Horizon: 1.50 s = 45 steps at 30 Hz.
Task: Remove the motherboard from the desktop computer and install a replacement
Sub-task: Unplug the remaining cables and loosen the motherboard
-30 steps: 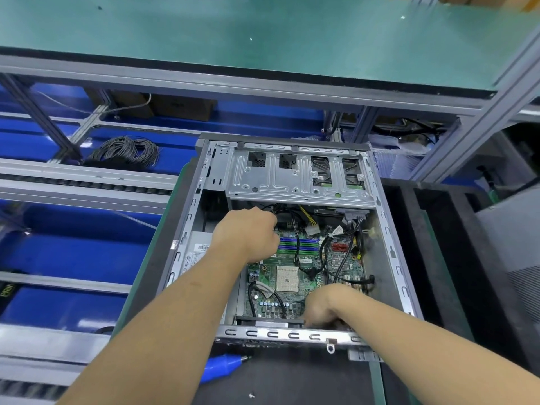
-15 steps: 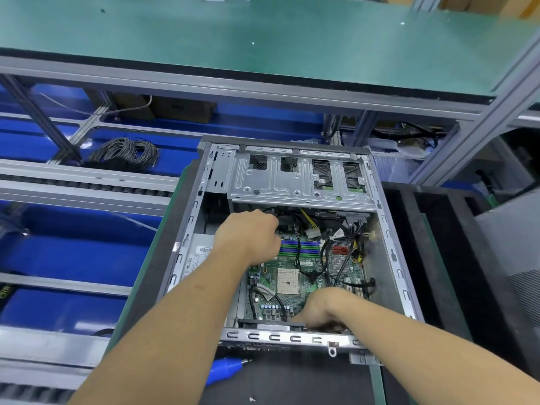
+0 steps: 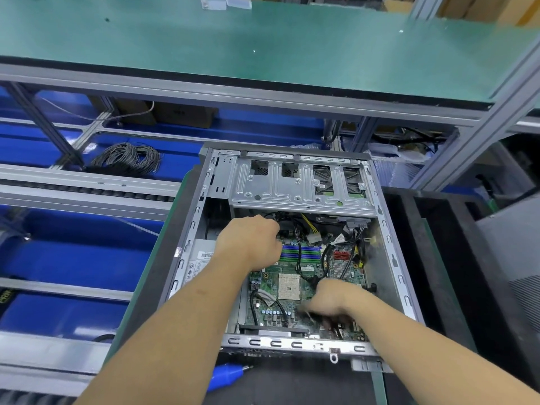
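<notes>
The open desktop case (image 3: 390, 258) lies on its side with the green motherboard (image 3: 308, 268) inside, its bare CPU socket (image 3: 288, 286) facing up. My left hand (image 3: 251, 244) is a fist at the board's far left corner, its fingers curled round black cables (image 3: 287, 226) that come out from under the drive cage. My right hand (image 3: 328, 301) hangs over the board's near edge with the fingers pointing down. They are blurred, and what they hold is hidden.
A metal drive cage (image 3: 292, 188) spans the far half of the case, and the power supply (image 3: 198, 263) sits at the left. A blue screwdriver (image 3: 226, 375) lies in front of the case. Black foam trays (image 3: 438, 258) stand to the right, and a grey cable coil (image 3: 127, 157) lies at the back left.
My right hand's fingers now blur with motion over the board's near edge and sit slightly further in. My left hand keeps its hold at the far left corner.
</notes>
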{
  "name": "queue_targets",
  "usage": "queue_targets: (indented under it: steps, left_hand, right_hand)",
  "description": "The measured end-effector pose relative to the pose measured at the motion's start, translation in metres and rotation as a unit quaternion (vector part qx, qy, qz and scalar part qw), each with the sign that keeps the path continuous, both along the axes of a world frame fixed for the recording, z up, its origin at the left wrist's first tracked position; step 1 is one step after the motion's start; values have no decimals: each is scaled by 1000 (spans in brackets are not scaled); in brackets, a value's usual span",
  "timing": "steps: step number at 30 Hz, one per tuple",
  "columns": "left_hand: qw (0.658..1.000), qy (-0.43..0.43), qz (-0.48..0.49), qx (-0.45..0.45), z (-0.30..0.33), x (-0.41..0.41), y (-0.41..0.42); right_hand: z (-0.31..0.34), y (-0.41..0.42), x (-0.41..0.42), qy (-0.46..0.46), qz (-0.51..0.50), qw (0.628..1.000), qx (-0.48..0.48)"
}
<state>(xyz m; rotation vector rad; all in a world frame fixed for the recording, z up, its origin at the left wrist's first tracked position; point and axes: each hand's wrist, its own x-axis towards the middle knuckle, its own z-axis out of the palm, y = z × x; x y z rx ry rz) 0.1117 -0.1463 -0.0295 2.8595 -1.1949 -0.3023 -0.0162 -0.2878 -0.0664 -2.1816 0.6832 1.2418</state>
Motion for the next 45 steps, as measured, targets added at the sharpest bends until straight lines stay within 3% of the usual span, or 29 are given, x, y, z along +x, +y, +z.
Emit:
queue_targets:
  steps: [3, 8, 13, 18, 25, 32, 41, 45]
  left_hand:
    - [1000, 2, 0, 1, 1, 0, 0]
    - [1000, 1, -5, 3, 2, -1, 1]
    - [1000, 6, -5, -1, 2, 0, 1]
    - [1000, 11, -4, -11, 1, -1, 1]
    - [1000, 12, -6, -13, 1, -1, 1]
    - [1000, 14, -5, -14, 1, -1, 1]
    - [1000, 6, -13, -4, 0, 0, 0]
    - [1000, 4, -13, -2, 1, 0, 0]
  right_hand:
    - [3, -19, -1, -111, -41, 987, -109]
    - [4, -18, -11, -84, 39, 972, -214]
    - [3, -18, -13, -122, 104, 933, -322]
    - [1, -28, -7, -164, 71, 925, -336]
    - [-13, -25, -7, -142, 91, 923, -346]
    - [-17, -37, -8, -178, -83, 929, -313]
    - [-17, -37, -9, -118, -59, 944, -304]
    - [-17, -32, -9, -90, 30, 945, -313]
